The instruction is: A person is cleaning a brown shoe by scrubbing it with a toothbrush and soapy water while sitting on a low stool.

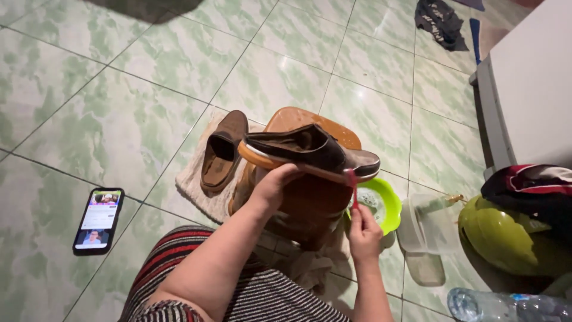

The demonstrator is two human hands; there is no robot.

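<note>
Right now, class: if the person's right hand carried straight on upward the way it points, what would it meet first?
Probably the sole edge of the dark brown slip-on shoe: the right hand points its thin red brush there, though depth is unclear.

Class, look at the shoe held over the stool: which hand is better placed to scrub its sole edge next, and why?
Probably the right hand: it holds the red toothbrush against the brown shoe, while the left hand supports the shoe from below.
</note>
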